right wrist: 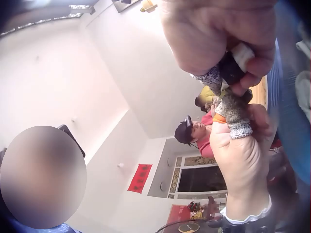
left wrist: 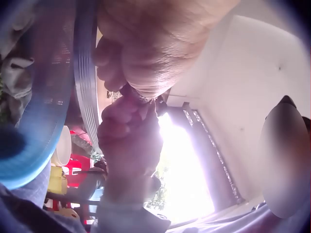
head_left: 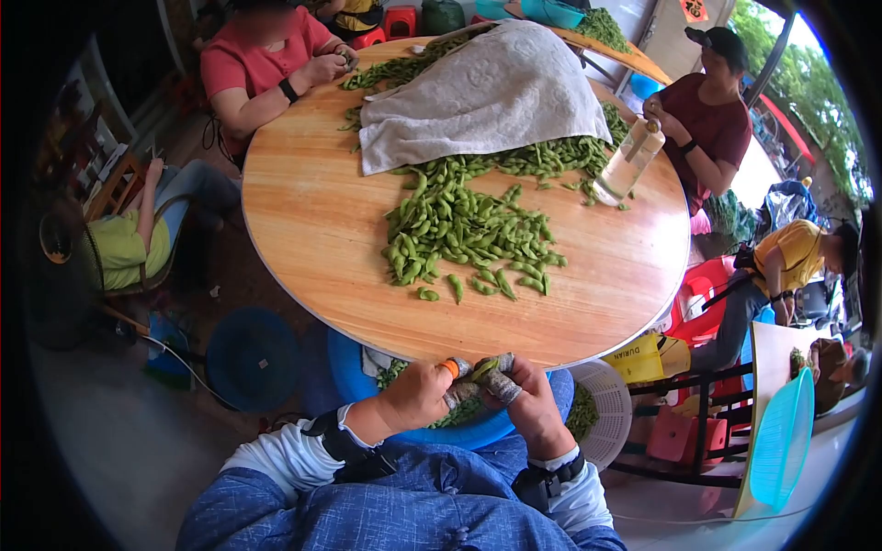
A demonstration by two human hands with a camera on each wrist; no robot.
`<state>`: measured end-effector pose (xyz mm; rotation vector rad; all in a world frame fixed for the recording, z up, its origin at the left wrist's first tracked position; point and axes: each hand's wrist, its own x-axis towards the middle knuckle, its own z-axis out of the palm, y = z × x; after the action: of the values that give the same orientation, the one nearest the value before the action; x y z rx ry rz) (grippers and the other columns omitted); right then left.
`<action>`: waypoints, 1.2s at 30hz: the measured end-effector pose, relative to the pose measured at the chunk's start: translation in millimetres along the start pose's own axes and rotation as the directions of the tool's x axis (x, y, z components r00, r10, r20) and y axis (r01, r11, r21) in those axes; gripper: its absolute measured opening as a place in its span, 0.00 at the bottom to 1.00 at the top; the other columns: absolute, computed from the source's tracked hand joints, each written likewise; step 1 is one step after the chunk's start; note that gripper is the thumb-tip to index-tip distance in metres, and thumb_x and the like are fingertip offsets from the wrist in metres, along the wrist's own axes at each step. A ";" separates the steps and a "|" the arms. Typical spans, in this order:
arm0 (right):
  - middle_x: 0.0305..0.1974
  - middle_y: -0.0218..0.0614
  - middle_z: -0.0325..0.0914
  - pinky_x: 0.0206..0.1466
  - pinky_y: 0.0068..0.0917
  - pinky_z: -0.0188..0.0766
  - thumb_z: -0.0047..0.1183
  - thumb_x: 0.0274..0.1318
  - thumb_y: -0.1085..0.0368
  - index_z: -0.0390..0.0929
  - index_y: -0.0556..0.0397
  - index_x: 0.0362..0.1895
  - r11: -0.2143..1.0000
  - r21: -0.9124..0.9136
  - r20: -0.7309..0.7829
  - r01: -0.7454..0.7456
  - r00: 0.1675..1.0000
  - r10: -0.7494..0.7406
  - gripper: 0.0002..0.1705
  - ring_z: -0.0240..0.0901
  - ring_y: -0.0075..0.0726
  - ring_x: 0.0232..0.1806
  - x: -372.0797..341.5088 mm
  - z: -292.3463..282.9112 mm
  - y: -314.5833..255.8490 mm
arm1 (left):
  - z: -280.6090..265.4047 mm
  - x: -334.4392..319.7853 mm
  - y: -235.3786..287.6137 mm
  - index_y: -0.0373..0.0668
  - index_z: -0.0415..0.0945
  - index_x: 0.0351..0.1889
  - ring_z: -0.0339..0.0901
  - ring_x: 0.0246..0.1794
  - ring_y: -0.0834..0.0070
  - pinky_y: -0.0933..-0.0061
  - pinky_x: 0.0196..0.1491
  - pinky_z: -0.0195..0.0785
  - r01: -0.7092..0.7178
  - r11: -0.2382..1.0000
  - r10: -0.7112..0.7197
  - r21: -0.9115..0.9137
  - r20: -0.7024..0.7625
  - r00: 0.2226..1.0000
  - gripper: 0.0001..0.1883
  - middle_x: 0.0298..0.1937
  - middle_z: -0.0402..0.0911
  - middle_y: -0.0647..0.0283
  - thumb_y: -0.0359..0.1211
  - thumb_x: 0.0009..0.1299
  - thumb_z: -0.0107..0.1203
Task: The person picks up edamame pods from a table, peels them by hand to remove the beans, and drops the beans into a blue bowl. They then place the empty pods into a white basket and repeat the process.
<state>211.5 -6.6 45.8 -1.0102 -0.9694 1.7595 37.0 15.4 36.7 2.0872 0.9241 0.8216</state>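
Note:
At the near edge of the table, my left hand (head_left: pixel 412 402) and right hand (head_left: pixel 540 413) meet over a blue basin (head_left: pixel 345 369). Between their fingertips they pinch a green soybean pod (head_left: pixel 484 368). Grey, worn wrappings cover several fingertips (right wrist: pixel 239 130), and an orange band circles one left finger. The basin below holds small green pieces and a pale cloth, partly hidden by my hands. A pile of soybean pods (head_left: pixel 459 225) lies on the round wooden table (head_left: pixel 317 220) in front of me. In the left wrist view the fingers are dark and the pod is hidden.
A grey towel (head_left: pixel 487 92) covers a heap of pods farther back. On the right stand a clear bottle (head_left: pixel 630 161) and, below the table edge, a white perforated basket (head_left: pixel 614 413). People sit around the table; a teal basket (head_left: pixel 783 445) leans at far right.

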 end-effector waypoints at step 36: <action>0.24 0.43 0.69 0.30 0.31 0.66 0.52 0.30 0.77 0.70 0.58 0.27 0.699 -0.643 0.069 0.313 0.932 -0.355 0.12 0.69 0.47 0.28 5.8 2.9 8.3 | 12.0 -14.8 -20.6 0.42 0.66 0.40 0.68 0.20 0.82 0.83 0.22 0.61 0.537 0.240 -0.401 -0.809 0.421 0.814 0.08 0.25 0.74 0.64 0.33 0.67 0.40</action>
<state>204.7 -4.5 38.0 -1.1954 -1.6727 1.0785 30.8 9.8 9.9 0.7588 0.6956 0.6076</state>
